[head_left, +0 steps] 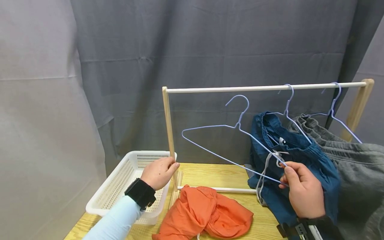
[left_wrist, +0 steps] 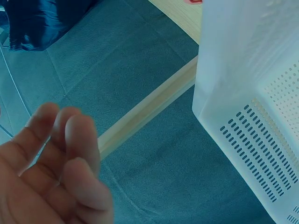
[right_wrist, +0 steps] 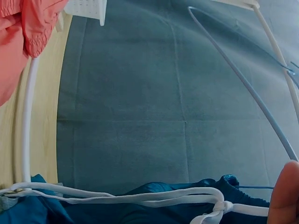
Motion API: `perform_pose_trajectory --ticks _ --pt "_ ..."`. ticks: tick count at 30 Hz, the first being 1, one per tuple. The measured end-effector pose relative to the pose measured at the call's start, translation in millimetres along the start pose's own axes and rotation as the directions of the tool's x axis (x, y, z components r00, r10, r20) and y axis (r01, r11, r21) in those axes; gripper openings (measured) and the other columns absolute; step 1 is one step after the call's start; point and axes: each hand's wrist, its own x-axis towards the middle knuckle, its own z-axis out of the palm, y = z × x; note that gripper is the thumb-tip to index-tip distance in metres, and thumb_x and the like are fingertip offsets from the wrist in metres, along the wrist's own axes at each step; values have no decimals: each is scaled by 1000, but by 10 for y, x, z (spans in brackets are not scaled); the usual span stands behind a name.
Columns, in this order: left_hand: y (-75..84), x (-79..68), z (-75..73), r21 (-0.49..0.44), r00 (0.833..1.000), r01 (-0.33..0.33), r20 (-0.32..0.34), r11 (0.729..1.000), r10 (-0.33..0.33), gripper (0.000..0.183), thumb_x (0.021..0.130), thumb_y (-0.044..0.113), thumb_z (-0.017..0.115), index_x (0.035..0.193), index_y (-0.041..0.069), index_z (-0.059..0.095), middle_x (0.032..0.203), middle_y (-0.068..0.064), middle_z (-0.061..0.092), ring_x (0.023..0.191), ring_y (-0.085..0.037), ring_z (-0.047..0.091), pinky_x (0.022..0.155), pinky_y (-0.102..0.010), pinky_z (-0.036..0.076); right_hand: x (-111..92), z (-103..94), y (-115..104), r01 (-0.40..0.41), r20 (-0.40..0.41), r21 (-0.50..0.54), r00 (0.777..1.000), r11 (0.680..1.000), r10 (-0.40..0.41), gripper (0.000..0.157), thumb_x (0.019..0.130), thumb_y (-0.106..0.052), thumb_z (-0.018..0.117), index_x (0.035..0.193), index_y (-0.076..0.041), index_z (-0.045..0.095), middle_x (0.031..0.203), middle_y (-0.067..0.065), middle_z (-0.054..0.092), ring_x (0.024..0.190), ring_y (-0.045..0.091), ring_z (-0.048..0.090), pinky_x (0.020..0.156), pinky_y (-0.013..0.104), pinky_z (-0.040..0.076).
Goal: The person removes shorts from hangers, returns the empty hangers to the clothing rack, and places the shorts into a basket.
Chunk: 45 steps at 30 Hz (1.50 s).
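My right hand (head_left: 304,191) pinches a light blue wire hanger (head_left: 210,126) by its right corner, thumb on the near side. The hanger carries nothing, and its hook rises just below the rail. In the right wrist view only a fingertip (right_wrist: 285,196) shows at the edge, beside the hanger's wire (right_wrist: 252,91). My left hand (head_left: 160,172) is over the white basket's edge, close by the rack's left wooden post (head_left: 168,123). Its fingers (left_wrist: 81,140) are loosely bent with nothing between them in the left wrist view. Orange clothing (head_left: 204,213) lies bunched on the table between my hands.
Blue drawstring shorts (head_left: 312,163) and grey elastic-waist bottoms (head_left: 357,170) hang on hangers at the right end of the white rail (head_left: 228,89). A white perforated basket (head_left: 120,173) stands left of the rack. Grey curtains (head_left: 210,40) close off the back.
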Motion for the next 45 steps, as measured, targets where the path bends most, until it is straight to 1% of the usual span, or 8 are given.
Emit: perform_pose_trajectory --ticks 5,11,17,24,30,36,42,45 --pt "-10 -2 14 -10 1000 2 3 1000 -2 27 104 39 55 81 24 56 68 7 46 62 -12 47 58 -32 40 78 -16 -48 38 -21 20 999 999 -37 31 110 -23 45 129 -3 59 92 10 58 76 13 58 65 16 53" --pt "-21 -3 37 -18 1000 3 1 1000 -3 26 104 38 56 82 24 56 68 7 47 62 -12 47 58 -32 40 169 -9 -137 97 -15 53 995 994 -96 34 111 -20 38 132 1 55 94 10 56 79 11 60 68 15 54" --pt "-31 -7 45 -13 1000 5 0 1000 -5 26 104 39 56 82 24 56 68 7 47 62 -11 47 58 -32 40 251 -4 -175 151 32 80 988 985 -154 34 111 -17 35 134 2 51 100 11 59 85 7 63 71 15 54" --pt "-38 -12 37 -8 1000 6 -2 1000 -6 26 104 40 55 82 24 57 69 7 47 62 -11 46 57 -32 40 328 -7 -217 185 72 60 979 981 -189 35 112 -17 33 135 3 49 106 13 66 91 0 64 74 13 52" --pt "-59 -15 25 -7 1000 1 -9 1000 -1 25 104 39 56 84 24 59 70 8 47 64 -11 47 58 -32 40 358 20 -261 169 74 9 983 986 -169 36 112 -21 33 135 -1 51 109 14 68 90 4 65 75 10 49" --pt "-59 -22 23 -8 1000 3 -9 1000 -4 24 104 39 56 86 24 61 70 9 48 65 -11 48 60 -32 41 350 66 -238 175 65 -51 983 983 -171 34 112 -21 35 133 -2 54 108 13 70 82 -6 64 73 7 48" --pt "-63 -32 31 -8 1000 16 -8 1000 -16 22 103 40 56 94 23 67 76 11 53 69 -11 52 64 -33 44 309 131 -196 154 65 -55 986 987 -151 35 112 -23 36 132 -2 55 109 13 69 85 -10 59 71 8 49" --pt "-75 -42 32 -18 1000 24 -9 1000 -24 21 103 39 56 95 24 68 77 12 54 70 -10 52 65 -33 44 293 152 -182 141 75 -56 988 988 -137 36 112 -24 37 133 -2 55 110 13 68 88 -2 64 71 8 49"
